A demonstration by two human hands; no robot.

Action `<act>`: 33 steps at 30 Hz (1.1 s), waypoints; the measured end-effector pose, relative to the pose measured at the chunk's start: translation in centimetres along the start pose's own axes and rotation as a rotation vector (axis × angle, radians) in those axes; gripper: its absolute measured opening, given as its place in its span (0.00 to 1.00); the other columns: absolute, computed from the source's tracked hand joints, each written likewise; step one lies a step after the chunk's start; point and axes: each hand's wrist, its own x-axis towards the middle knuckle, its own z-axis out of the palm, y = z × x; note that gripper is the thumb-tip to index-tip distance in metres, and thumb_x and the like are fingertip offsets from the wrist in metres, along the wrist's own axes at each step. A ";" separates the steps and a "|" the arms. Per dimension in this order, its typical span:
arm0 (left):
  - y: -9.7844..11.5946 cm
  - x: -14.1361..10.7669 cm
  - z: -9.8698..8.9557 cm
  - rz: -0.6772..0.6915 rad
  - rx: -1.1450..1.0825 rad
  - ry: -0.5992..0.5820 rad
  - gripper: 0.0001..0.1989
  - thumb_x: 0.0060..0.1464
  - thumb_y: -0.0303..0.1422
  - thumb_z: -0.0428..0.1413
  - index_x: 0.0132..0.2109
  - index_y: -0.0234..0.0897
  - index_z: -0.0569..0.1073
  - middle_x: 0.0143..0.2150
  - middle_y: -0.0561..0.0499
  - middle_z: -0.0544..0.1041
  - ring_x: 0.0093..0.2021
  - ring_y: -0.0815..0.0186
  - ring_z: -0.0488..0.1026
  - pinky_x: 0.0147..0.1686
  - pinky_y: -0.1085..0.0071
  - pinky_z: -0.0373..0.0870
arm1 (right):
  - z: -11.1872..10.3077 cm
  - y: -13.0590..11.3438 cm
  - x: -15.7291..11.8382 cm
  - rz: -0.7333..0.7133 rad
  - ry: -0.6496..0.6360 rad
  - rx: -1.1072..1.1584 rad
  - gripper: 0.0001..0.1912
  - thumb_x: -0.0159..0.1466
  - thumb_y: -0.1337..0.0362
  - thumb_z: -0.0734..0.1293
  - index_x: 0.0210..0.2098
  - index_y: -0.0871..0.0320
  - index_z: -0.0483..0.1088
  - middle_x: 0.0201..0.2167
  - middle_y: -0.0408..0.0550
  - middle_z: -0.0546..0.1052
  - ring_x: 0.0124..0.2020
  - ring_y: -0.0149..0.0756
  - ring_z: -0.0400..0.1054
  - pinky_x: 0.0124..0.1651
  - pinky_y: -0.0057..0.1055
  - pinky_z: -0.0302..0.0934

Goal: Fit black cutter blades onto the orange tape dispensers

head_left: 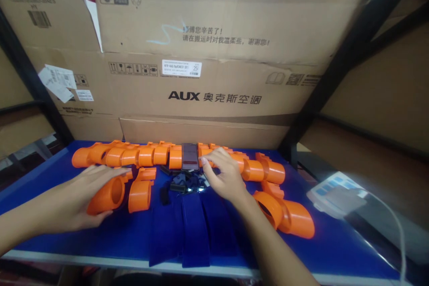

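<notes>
My left hand (pixel 83 194) is wrapped around an orange plastic tube-shaped part (pixel 106 195), with the thumb below it and the fingers over the top. Just to its right stands a similar orange part (pixel 140 195), apart from the hand. My right hand (pixel 224 172) reaches over the middle of the blue table, its fingers stretched toward the right edge of an upright dark phone (pixel 190 157). Whether the fingertips touch the phone, I cannot tell; I see nothing held there. Below the phone lies a pile of small black and dark blue pieces (pixel 186 181).
A row of orange parts (pixel 129 157) runs along the back of the blue table (pixel 127 239), with more orange parts (pixel 296 219) at right. Dark blue strips (pixel 194 232) lie in front. A white device with a cable (pixel 337 194) is at right. Cardboard (pixel 214 76) walls the back.
</notes>
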 end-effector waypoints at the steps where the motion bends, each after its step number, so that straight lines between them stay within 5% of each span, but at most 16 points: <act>1: -0.2 0.2 -0.5 0.005 -0.008 -0.078 0.37 0.53 0.34 0.63 0.69 0.51 0.67 0.62 0.45 0.76 0.60 0.45 0.75 0.58 0.53 0.72 | 0.0 0.0 0.0 -0.002 0.001 0.004 0.11 0.72 0.62 0.63 0.34 0.53 0.74 0.32 0.49 0.79 0.35 0.43 0.68 0.44 0.44 0.64; 3: -0.5 0.8 -1.9 0.012 0.006 -0.146 0.38 0.54 0.35 0.63 0.71 0.53 0.63 0.66 0.45 0.73 0.63 0.46 0.71 0.61 0.50 0.69 | -0.1 -0.1 0.0 -0.007 0.009 0.011 0.11 0.72 0.62 0.63 0.34 0.53 0.74 0.32 0.49 0.79 0.35 0.43 0.68 0.44 0.45 0.64; 9: 1.7 4.1 -3.6 0.165 0.075 0.030 0.39 0.55 0.31 0.61 0.71 0.55 0.61 0.66 0.46 0.73 0.64 0.46 0.69 0.60 0.43 0.68 | -0.1 -0.5 -0.1 0.031 0.072 0.075 0.09 0.72 0.61 0.64 0.43 0.53 0.77 0.37 0.50 0.80 0.41 0.46 0.70 0.49 0.47 0.66; 13: 5.5 6.6 -0.5 0.411 0.091 0.027 0.38 0.58 0.27 0.59 0.71 0.54 0.59 0.70 0.44 0.68 0.67 0.48 0.67 0.63 0.43 0.65 | 0.4 -0.6 -0.3 0.145 -0.002 0.327 0.22 0.74 0.56 0.62 0.65 0.52 0.65 0.44 0.51 0.79 0.44 0.42 0.74 0.49 0.43 0.69; 17: 8.9 8.2 4.0 0.579 0.030 0.082 0.35 0.60 0.29 0.60 0.71 0.48 0.61 0.67 0.40 0.71 0.67 0.47 0.66 0.65 0.44 0.64 | 0.6 -0.2 -0.2 0.252 -0.015 0.467 0.23 0.75 0.51 0.60 0.64 0.52 0.67 0.34 0.46 0.78 0.36 0.40 0.74 0.40 0.37 0.71; 23: 10.6 8.9 6.4 0.525 -0.091 0.153 0.36 0.57 0.28 0.63 0.70 0.45 0.62 0.66 0.38 0.71 0.67 0.46 0.66 0.63 0.46 0.69 | -0.3 0.2 0.2 0.346 0.041 0.500 0.18 0.74 0.49 0.61 0.52 0.52 0.74 0.34 0.46 0.79 0.30 0.38 0.74 0.31 0.35 0.71; 28: 10.2 9.5 5.8 0.521 -0.088 0.145 0.35 0.59 0.25 0.61 0.71 0.43 0.61 0.67 0.38 0.70 0.67 0.50 0.66 0.63 0.50 0.69 | 0.9 -0.2 0.1 0.335 0.049 0.501 0.18 0.69 0.51 0.69 0.53 0.52 0.70 0.48 0.51 0.80 0.47 0.44 0.77 0.46 0.40 0.75; 33: 9.6 7.2 5.5 0.344 -0.105 0.213 0.37 0.57 0.40 0.65 0.69 0.44 0.62 0.64 0.37 0.72 0.63 0.46 0.70 0.59 0.47 0.72 | 1.1 0.3 0.3 0.427 0.237 0.472 0.18 0.68 0.52 0.70 0.52 0.55 0.71 0.48 0.53 0.80 0.49 0.45 0.77 0.54 0.44 0.72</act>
